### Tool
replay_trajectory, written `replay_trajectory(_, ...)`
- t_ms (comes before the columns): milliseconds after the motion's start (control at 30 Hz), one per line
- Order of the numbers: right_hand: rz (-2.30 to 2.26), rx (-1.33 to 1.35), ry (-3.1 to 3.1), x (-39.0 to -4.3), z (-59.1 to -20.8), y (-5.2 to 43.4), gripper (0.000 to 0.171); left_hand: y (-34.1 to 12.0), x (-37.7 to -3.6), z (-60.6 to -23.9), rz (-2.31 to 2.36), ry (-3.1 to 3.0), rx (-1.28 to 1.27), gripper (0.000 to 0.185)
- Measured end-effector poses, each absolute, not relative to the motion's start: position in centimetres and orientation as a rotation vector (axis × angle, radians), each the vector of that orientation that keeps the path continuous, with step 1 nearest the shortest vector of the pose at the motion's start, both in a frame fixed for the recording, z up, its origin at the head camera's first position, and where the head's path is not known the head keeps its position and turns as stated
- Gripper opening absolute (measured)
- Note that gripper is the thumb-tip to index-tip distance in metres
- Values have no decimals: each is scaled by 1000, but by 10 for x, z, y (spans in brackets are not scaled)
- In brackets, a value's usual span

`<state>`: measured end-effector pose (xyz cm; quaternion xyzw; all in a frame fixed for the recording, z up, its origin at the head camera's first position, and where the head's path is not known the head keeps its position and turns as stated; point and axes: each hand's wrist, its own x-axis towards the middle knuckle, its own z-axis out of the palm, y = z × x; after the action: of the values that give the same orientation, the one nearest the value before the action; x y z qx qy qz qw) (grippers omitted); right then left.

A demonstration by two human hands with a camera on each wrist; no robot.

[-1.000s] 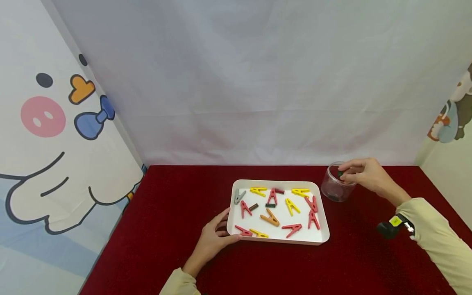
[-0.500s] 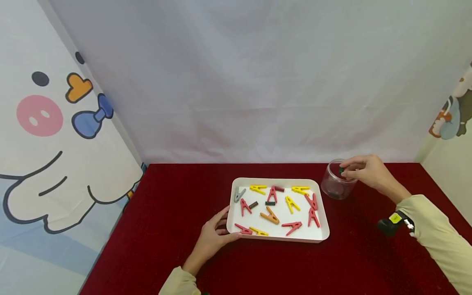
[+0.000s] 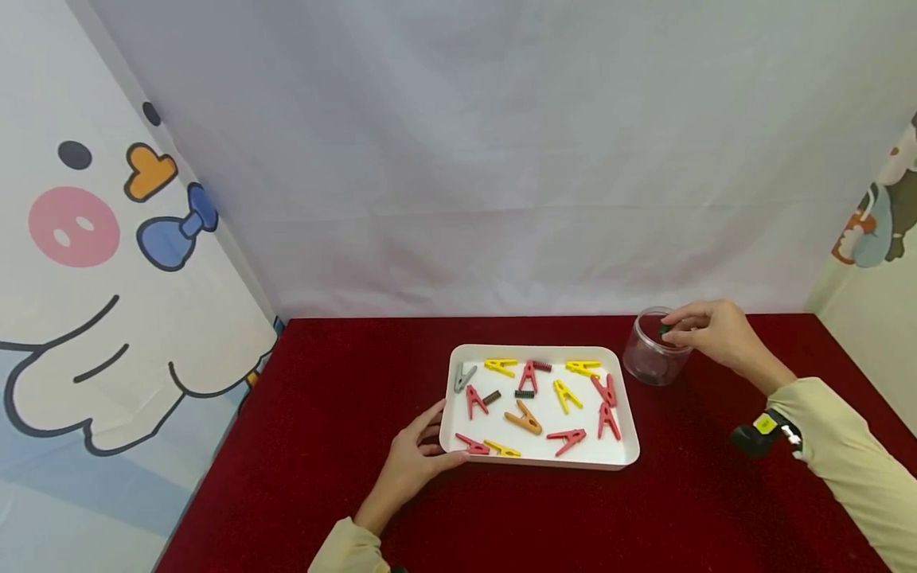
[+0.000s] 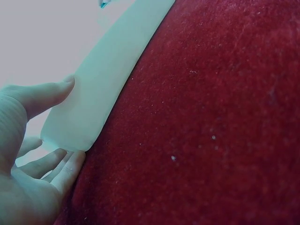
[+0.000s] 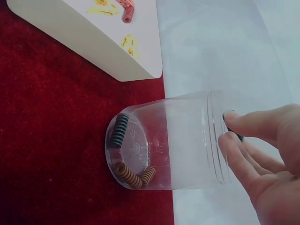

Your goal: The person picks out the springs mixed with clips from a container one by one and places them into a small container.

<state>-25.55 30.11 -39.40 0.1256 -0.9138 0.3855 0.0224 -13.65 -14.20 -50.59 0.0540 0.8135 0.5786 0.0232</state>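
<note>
Red surface: carrying a white tray of clothespins. Left hand: gripping the tray's near-left corner. Clear jar, just right of the tray: standing upright. Right hand: pinching a dark spring over the jar's mouth.

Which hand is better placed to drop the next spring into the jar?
Right. The right hand is at the mouth of the clear jar, pinching a dark green spring. The left hand grips the white tray at its near-left corner, far from the jar.
</note>
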Motion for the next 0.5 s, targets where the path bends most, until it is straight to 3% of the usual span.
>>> replay_trajectory(500,1144,371,-2739,-253,-394,298,22,-142,-136,-504,1792,2515,166,87)
